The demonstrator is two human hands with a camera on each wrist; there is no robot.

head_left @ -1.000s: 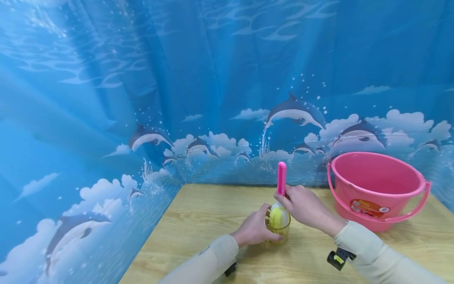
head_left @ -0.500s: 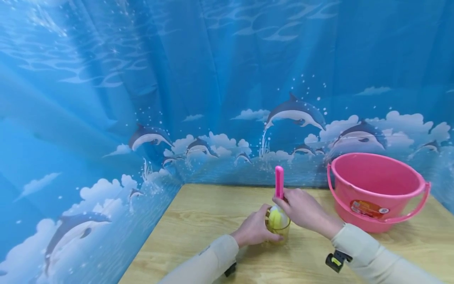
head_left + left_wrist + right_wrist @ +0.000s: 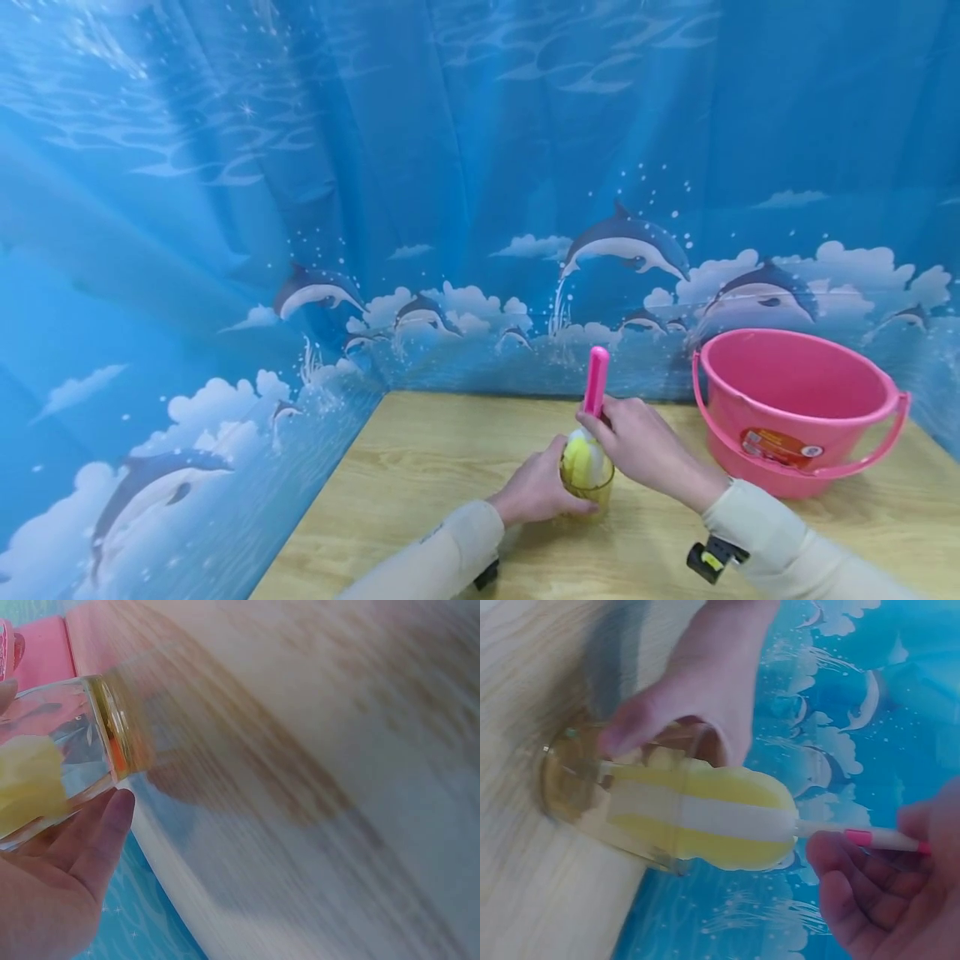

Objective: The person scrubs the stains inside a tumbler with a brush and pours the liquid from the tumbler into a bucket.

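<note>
Nothing we can actually read here, folks: the pink bucket [image 3: 823, 435] has a red-orange label [image 3: 780, 447], but its print's too tiny and blurry for us.

Left hand [image 3: 534, 483]: gripping, thumb and fingers curved | right hand [image 3: 637, 437]: pinching, fingers curled, near and above the left | arms [image 3: 795, 537]: angled inward

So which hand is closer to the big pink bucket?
The right. The right hand is beside the bucket, apart from it; the left hand is farther off, holding the glass.
</note>
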